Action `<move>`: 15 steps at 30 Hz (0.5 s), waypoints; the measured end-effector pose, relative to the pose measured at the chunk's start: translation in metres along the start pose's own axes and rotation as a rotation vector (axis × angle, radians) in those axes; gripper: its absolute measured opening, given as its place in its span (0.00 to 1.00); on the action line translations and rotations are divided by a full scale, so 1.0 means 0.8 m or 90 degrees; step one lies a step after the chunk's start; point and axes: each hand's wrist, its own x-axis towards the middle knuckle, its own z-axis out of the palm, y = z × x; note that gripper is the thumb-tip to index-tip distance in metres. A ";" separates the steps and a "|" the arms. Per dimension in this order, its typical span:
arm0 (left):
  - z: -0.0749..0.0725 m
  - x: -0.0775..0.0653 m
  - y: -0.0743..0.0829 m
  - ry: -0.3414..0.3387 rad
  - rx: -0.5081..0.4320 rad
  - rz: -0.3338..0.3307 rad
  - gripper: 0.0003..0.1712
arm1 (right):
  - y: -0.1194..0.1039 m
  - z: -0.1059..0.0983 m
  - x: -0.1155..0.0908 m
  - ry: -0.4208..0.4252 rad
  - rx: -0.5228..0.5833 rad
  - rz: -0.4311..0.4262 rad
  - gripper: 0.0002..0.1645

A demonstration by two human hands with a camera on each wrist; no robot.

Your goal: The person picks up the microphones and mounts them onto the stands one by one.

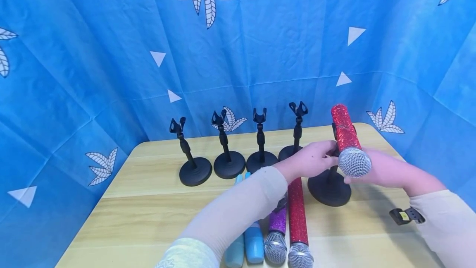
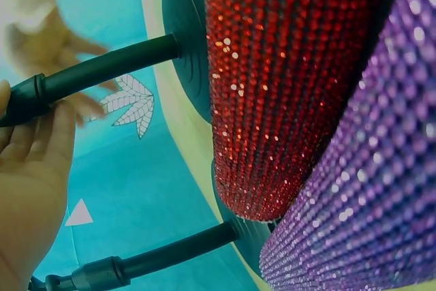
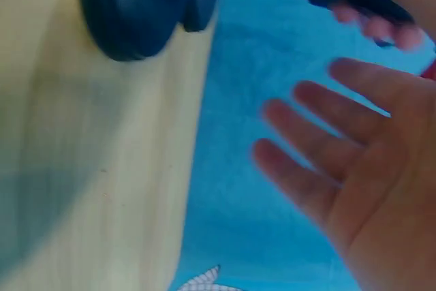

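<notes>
A glittery red microphone (image 1: 346, 129) with a silver mesh head sits in the holder of the rightmost black stand (image 1: 329, 189), its head tilted toward me. My left hand (image 1: 310, 158) grips that stand's upper pole just below the holder; in the left wrist view its fingers (image 2: 41, 144) curl against the pole. On the stand's other side is my right hand (image 1: 383, 168), partly hidden behind the microphone. The right wrist view shows its fingers (image 3: 306, 127) spread and holding nothing. Under my left forearm lie a second red microphone (image 1: 297, 214) and a purple microphone (image 1: 277, 222).
Several more black stands with bare holders line the back of the wooden table (image 1: 148, 206), including the leftmost stand (image 1: 196, 171). Two blue-toned microphones, a blue one (image 1: 254, 243) and a teal one (image 1: 234, 253), lie left of the purple one. A blue patterned curtain (image 1: 260, 53) surrounds the table.
</notes>
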 end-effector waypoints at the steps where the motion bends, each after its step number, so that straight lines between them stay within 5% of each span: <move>1: 0.000 -0.001 0.000 0.000 -0.003 0.001 0.20 | 0.001 0.006 0.000 -0.024 0.012 0.009 0.52; 5: -0.001 -0.002 -0.002 0.001 0.001 0.007 0.19 | 0.000 0.033 0.002 -0.085 0.011 0.022 0.65; 11: -0.001 -0.003 -0.004 0.008 -0.021 -0.005 0.19 | -0.002 0.063 0.010 -0.128 -0.125 -0.045 0.59; 15: -0.002 -0.003 -0.003 0.026 -0.021 -0.013 0.16 | 0.002 0.068 0.010 -0.108 -0.139 -0.063 0.58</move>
